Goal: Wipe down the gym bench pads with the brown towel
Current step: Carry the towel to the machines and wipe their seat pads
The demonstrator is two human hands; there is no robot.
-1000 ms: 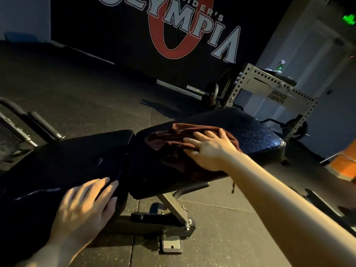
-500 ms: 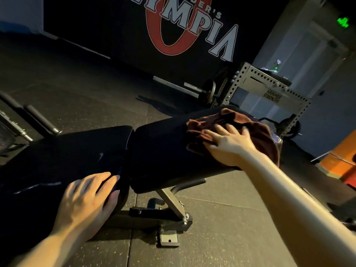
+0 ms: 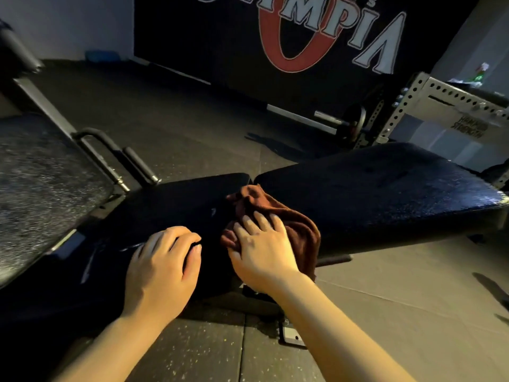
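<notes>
Across the seam between two bench pads, a towel mid-wipe
On the dark gym floor (image 3: pixel 192 128) the bench's long right pad (image 3: pixel 385 186) and the shorter left pad (image 3: pixel 170 205) meet at a narrow gap, and the brown towel (image 3: pixel 278 216) lies bunched right over that gap, one end drooping off the near edge; the right hand (image 3: pixel 261 255) presses it down with fingers spread flat, not gripping, while the left hand (image 3: pixel 162 266) rests just beside it on the left pad, fingers curled at the knuckles and holding nothing. With no grip on the cloth, a quick stroke could let the palm slide over it, folds could snag in the seam, the hanging end could pull it off, and the bunched wad may skip patches of pad
</notes>
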